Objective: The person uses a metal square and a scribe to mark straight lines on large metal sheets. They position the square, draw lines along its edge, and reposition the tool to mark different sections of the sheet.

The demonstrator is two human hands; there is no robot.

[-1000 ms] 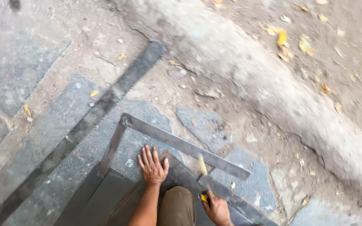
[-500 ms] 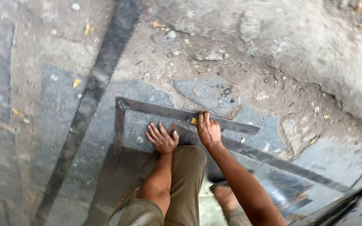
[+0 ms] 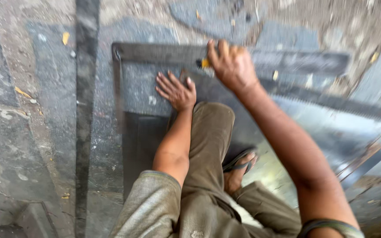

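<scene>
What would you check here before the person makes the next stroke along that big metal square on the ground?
1. Left hand flat on the sheet: ok.
2. Right hand gripping the small yellow tool: ok.
3. Tool tip against the metal square: cannot tell, blurred.
4. Square lying flat on the sheet: ok.
5. Sandalled foot away from the square: ok.

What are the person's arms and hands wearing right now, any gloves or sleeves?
No gloves: the left hand and right hand are bare. Both forearms are bare too, with short grey-green sleeves ending near the elbows. The picture is too blurred to show rings or markings.
</scene>
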